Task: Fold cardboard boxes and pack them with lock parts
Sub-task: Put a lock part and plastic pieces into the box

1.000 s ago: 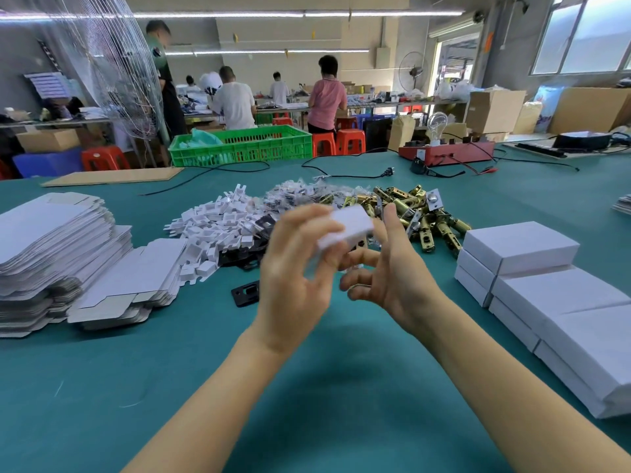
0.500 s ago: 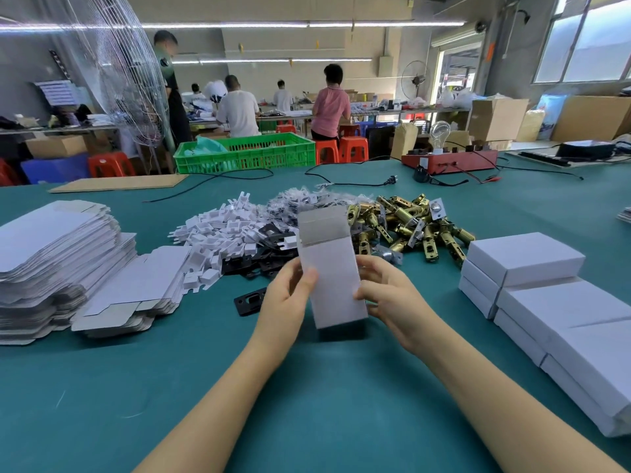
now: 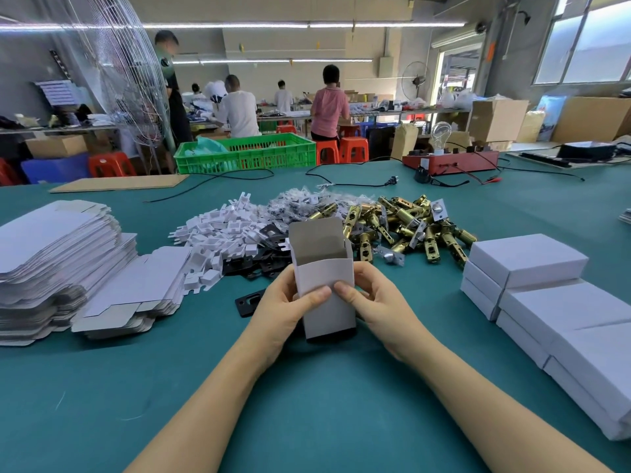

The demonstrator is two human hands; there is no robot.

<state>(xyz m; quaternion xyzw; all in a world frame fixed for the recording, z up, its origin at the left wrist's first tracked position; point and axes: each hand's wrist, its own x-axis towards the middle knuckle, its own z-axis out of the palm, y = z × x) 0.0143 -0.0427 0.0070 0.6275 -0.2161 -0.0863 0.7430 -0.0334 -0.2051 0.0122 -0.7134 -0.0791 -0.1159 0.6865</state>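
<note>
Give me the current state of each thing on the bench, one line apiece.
Small white box: upright on the table, top flap open, no part visible inside.
Left hand: grips the box's left side.
Right hand: grips the box's right side.
Flat box blanks: unfolded, stacked.
Finished white boxes: closed, stacked.
Brass latch parts: loose pile, unpacked.
White plastic pieces: loose pile.
Black plate: lying flat beside the left hand.

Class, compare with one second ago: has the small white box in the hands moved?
Yes. The white box has come down from above the brass latch pile and now stands upright, open-topped, on the green table nearer the person.
</note>
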